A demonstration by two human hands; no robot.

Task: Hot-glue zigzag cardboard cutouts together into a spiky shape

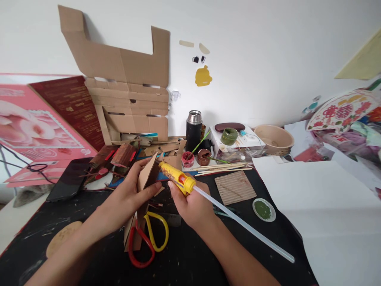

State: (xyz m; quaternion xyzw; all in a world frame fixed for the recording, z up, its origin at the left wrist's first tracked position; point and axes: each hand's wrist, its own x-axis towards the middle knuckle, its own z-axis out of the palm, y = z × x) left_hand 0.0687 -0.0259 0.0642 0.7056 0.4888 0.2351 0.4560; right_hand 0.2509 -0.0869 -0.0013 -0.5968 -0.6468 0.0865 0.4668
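Observation:
In my left hand is a folded piece of cardboard, its edge standing up between thumb and fingers. My right hand grips a yellow hot glue gun, whose nozzle points at the cardboard. A long translucent glue stick juts from the gun's back end toward the lower right. Whether the nozzle touches the cardboard I cannot tell. Below my hands lie scissors with one red handle and one yellow handle, their blades hidden. A cardboard strip lies beside them.
Paint jars, one red and one brown, stand behind my hands, near a black thermos. Wooden sticks, corrugated cardboard and a green paint lid lie right. A phone and brown painted pieces are left.

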